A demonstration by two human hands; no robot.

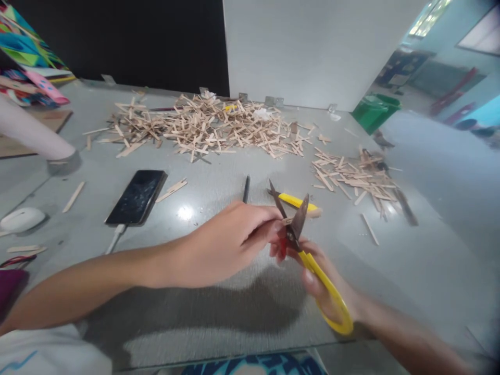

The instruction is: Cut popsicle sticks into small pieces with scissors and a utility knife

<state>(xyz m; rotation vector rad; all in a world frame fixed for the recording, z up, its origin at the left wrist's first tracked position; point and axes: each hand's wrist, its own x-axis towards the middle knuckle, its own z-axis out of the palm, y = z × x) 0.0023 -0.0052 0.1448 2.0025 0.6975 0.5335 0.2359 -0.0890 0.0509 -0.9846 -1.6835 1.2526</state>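
1. Yellow-handled scissors [312, 263] sit in the right hand [328, 263], its fingers curled around the loops; the blades stand apart in a V, pointing away from the person.
2. The left hand [234, 237] is bent inward, thumb and fingertips pinching a wooden piece [288, 221] down in the crook of the V. I'd judge this snip unfinished: the blades haven't closed. I can't tell whether they touch the wood.
3. Farther out, plenty of wood already lies in a smaller heap [355, 177] and, beyond it, a larger heap [219, 125]. From where I stand, I can't say which bits are cut and which are left.
4. Counting outward from the person: two hands, one pair of scissors, one pinched piece; at the left, one white mouse [22, 220] and one phone [136, 198] with one cable [115, 239] plugged in.
5. Mid-table, one dark pen [246, 188] and one yellow cutter [299, 202]. One loose stick [369, 229] lies at the right, another [73, 197] at the left.
6. Two heaps, each too tangled to number. Past the table [214, 177], one green bin [375, 112].
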